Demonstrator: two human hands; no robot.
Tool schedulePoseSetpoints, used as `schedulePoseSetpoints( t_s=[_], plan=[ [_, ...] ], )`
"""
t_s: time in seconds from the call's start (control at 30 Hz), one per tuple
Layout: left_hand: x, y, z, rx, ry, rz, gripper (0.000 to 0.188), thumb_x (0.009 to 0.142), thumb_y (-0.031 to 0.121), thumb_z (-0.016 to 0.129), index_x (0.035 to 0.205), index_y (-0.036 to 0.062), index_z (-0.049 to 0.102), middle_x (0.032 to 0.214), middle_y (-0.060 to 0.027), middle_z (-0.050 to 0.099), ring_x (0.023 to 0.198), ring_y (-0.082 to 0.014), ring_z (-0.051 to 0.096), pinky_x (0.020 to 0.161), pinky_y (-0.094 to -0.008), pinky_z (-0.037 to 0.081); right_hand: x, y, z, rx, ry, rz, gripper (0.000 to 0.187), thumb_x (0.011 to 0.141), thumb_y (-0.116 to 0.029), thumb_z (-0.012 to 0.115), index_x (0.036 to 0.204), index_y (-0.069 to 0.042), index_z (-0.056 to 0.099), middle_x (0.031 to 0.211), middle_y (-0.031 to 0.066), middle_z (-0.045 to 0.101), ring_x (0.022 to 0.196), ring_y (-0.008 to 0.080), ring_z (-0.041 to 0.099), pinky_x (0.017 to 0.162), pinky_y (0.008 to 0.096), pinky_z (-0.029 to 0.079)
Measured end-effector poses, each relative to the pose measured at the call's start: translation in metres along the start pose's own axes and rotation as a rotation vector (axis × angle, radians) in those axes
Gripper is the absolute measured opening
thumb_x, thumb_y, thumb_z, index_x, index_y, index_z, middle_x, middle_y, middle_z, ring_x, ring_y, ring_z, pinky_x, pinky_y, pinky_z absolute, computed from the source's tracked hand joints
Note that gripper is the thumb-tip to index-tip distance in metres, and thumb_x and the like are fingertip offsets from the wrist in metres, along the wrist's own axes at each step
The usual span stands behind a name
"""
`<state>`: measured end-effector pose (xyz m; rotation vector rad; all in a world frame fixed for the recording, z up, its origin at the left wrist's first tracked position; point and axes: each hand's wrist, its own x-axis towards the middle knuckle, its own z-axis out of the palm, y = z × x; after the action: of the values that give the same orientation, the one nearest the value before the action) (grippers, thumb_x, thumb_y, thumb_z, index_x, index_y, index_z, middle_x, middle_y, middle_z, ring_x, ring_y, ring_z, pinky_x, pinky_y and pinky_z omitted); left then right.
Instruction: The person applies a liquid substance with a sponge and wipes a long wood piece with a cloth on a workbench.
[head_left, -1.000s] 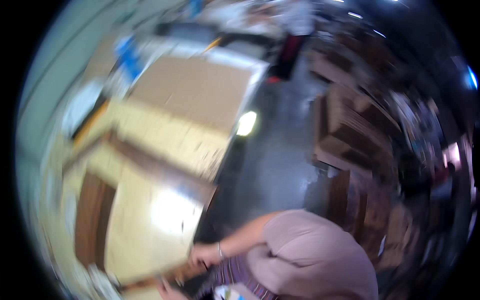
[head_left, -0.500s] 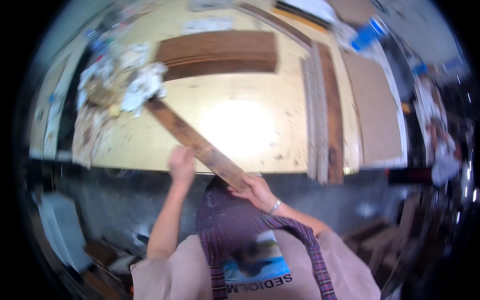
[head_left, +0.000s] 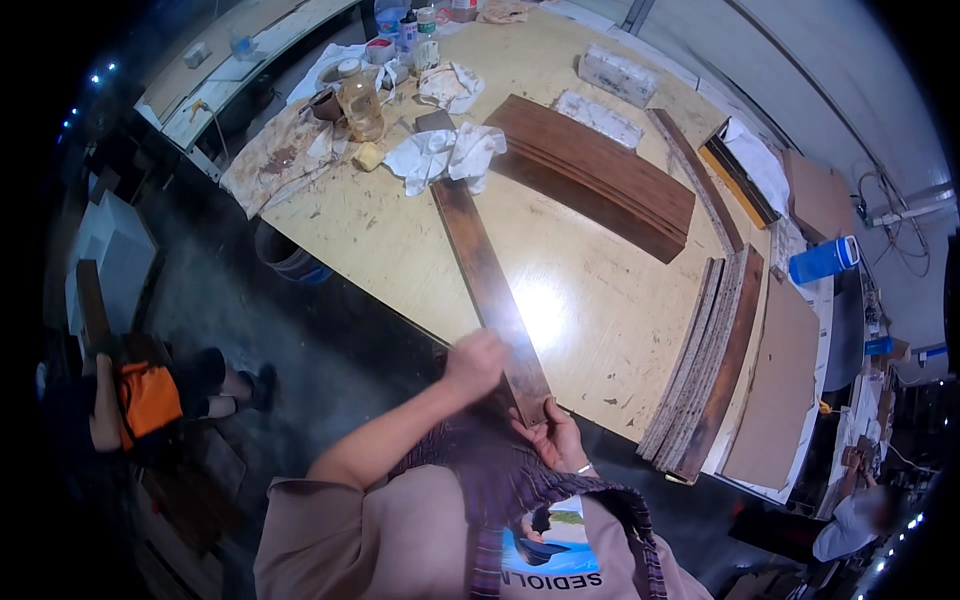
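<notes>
A long, narrow dark-brown wooden plank (head_left: 474, 250) lies slantwise across the near part of the table. Its near end rests in my right hand (head_left: 558, 440), thumb on the edge and fingers underneath. Close to that end, my left hand (head_left: 476, 362) is curled into a fist at the plank's left side. Motion blurs it, and whatever may be inside the fingers is hidden. At the plank's far end lies a crumpled white cloth (head_left: 450, 155), covering part of it.
Stacked brown boards (head_left: 590, 180) lie beyond the plank; thin strips (head_left: 700, 360) line the right edge. A jar of liquid (head_left: 360, 105), yellow sponge (head_left: 368, 156) and stained cloth (head_left: 285, 160) sit far left. A bucket (head_left: 290, 250) stands below. Another person (head_left: 150, 400) is at left.
The view has swung round, so the table appears turned. My left hand has shifted right along the plank, closer to its near end. My right hand still holds that end.
</notes>
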<state>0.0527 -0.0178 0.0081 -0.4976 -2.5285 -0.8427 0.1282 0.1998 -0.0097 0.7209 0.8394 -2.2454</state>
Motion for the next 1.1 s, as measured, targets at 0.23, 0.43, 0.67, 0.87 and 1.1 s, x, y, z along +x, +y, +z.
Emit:
schedulePoseSetpoints(
  t_s=[0.23,0.43,0.67,0.87,1.1],
  plan=[
    [-0.024,0.029,0.003,-0.09,-0.083,0.049,0.007,0.073,0.012,0.061,0.079,0.0127,0.065,0.074,-0.0063,0.056,0.068,-0.0261,0.061,0.056,-0.0384,0.05,-0.001,0.001,-0.001,0.026,0.032,-0.004,0.044,0.104,-0.032,0.046,0.137,-0.003,0.047,0.133,0.0186,0.059,0.12,0.0365,0.06,0.099,0.053,0.052],
    [-0.023,0.041,0.002,-0.178,-0.051,0.049,0.003,0.072,0.01,0.064,0.074,0.0107,0.061,0.073,-0.0061,0.053,0.067,-0.0253,0.058,0.055,-0.0365,0.047,0.002,0.002,-0.004,0.113,-0.022,0.0,0.047,0.105,-0.033,0.042,0.14,-0.002,0.044,0.138,0.0208,0.055,0.121,0.0391,0.059,0.097,0.0535,0.053],
    [-0.028,0.034,0.01,-0.196,-0.093,0.101,0.006,0.07,0.01,0.063,0.075,0.0087,0.061,0.074,-0.0062,0.053,0.07,-0.0269,0.058,0.059,-0.0384,0.048,0.011,0.008,-0.021,0.088,-0.059,-0.014,0.049,0.104,-0.034,0.044,0.141,-0.002,0.043,0.137,0.0206,0.055,0.12,0.041,0.059,0.097,0.0532,0.053],
    [-0.024,0.044,-0.001,-0.315,-0.097,-0.188,0.011,0.081,0.013,0.069,0.088,0.0057,0.067,0.078,-0.0091,0.061,0.071,-0.0303,0.063,0.062,-0.0382,0.052,-0.001,-0.004,-0.005,0.083,-0.055,0.03,0.043,0.101,-0.026,0.051,0.136,-0.002,0.048,0.127,0.0174,0.062,0.114,0.0351,0.062,0.096,0.0512,0.052],
    [-0.028,0.021,-0.014,-0.797,-0.145,-0.904,0.009,0.099,0.01,0.055,0.102,0.0031,0.05,0.08,-0.0053,0.062,0.065,-0.0088,0.055,0.057,-0.0251,0.046,-0.026,-0.029,0.022,-0.209,-0.166,0.04,0.043,0.093,-0.011,0.059,0.133,0.004,0.051,0.123,0.0179,0.063,0.103,0.0314,0.067,0.09,0.0443,0.056]
  ],
)
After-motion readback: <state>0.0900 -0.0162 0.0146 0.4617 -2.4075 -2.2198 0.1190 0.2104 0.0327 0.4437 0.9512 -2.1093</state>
